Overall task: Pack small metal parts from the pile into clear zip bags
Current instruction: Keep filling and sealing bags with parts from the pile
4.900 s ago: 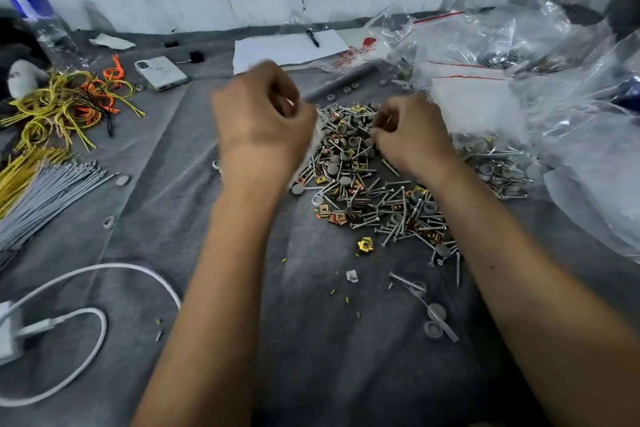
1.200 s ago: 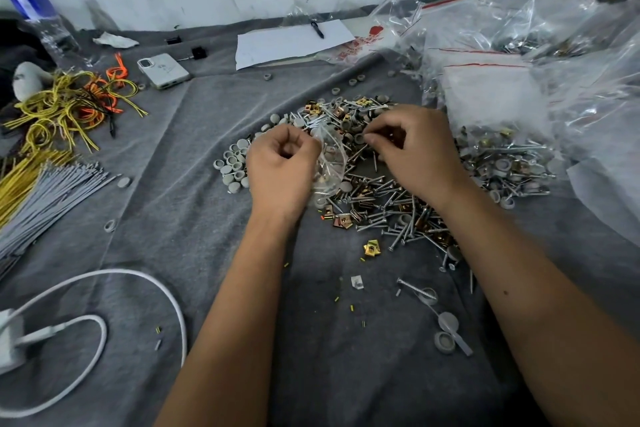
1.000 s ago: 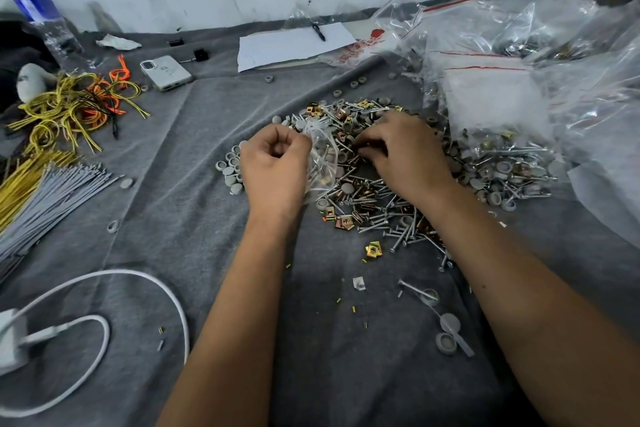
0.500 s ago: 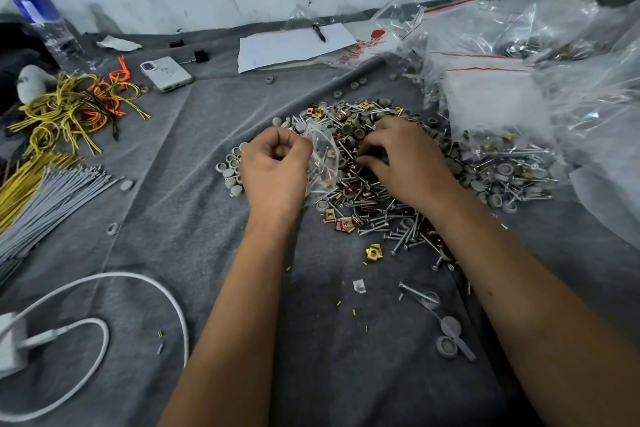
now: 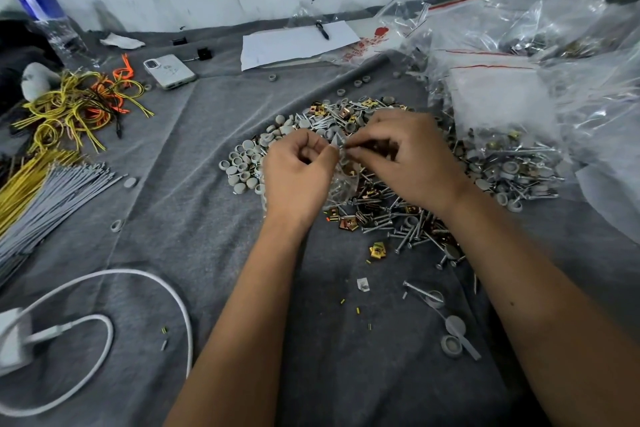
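Both hands (image 5: 349, 166) curled, pinching bag (image 5: 341, 180) w/ fingertips.

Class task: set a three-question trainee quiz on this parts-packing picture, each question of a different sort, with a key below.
1. True or false: the left hand grips a small clear zip bag over the pile of metal parts.
2. Which lies nearest the white phone? A) the white charging cable B) the orange and yellow wires C) the lone brass clip
3. Fill in: the cluster of grey caps lies on the ___ side of the left hand.

Key: 1 true; 2 B; 3 left. The right hand pinches something at the bag's mouth; what it is cannot be made out.
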{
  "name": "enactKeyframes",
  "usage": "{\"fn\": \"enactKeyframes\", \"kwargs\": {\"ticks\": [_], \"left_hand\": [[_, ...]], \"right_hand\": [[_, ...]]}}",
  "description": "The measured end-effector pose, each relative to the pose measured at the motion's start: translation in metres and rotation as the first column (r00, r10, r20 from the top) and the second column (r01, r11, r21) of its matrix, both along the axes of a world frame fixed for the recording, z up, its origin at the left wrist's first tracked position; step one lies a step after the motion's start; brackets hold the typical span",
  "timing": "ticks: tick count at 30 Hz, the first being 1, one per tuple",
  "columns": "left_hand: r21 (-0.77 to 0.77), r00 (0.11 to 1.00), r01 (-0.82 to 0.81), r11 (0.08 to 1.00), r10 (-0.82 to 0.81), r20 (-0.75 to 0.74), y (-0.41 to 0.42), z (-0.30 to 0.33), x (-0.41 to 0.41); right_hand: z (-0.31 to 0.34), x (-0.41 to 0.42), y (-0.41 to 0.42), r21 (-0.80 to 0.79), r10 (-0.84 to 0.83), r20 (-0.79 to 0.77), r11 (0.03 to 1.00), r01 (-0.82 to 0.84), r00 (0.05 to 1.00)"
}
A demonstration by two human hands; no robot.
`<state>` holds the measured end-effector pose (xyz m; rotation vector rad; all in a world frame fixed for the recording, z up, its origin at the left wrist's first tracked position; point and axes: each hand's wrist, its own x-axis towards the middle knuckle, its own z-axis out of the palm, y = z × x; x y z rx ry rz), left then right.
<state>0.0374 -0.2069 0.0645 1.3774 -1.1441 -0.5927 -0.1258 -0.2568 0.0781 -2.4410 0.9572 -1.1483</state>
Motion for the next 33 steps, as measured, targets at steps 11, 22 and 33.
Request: {"fn": "enactKeyframes", "kwargs": {"ticks": [11, 22, 33], "left_hand": [[-0.053, 0.991, -0.106, 0.993, 0.1, -0.094, -0.001, 0.002, 0.002], [-0.062, 0.99, -0.107, 0.992, 0.101, -0.094, 0.001, 0.003, 0.002], [-0.054, 0.99, -0.116, 0.992, 0.111, -0.091, 0.0, 0.001, 0.004]], "right_hand": [[-0.017, 0.003, -0.012, 0.036, -0.245, -0.308, 0.962, 0.269, 0.919], [-0.008, -0.008, -0.011, 0.359, 0.001, -0.383, 0.922, 0.148, 0.924], [-0.005, -0.008, -0.003, 0.353, 0.052, -0.339, 0.932, 0.076, 0.939]]}}
